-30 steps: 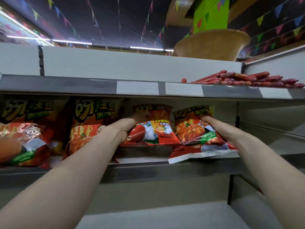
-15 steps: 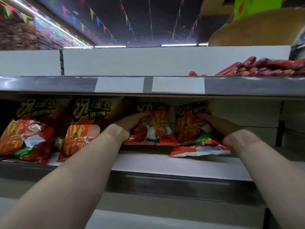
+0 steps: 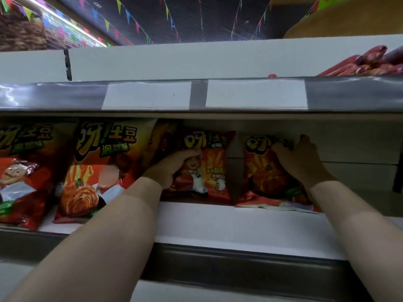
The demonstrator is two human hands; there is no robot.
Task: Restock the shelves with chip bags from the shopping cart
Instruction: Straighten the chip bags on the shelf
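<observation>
While both bags stand on the shelf (image 3: 218, 223), my left hand (image 3: 172, 164) grips the fries bag (image 3: 209, 166) and my right hand (image 3: 298, 158) grips the neighbouring bag (image 3: 266, 177).

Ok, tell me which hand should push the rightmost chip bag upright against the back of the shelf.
Right. The right hand already grips the top of the rightmost chip bag, whose bottom edge juts forward on the shelf. The left hand is busy holding the neighbouring bag.

Both hands (image 3: 172, 166) (image 3: 301, 162) extended forward, fingers curled.
</observation>
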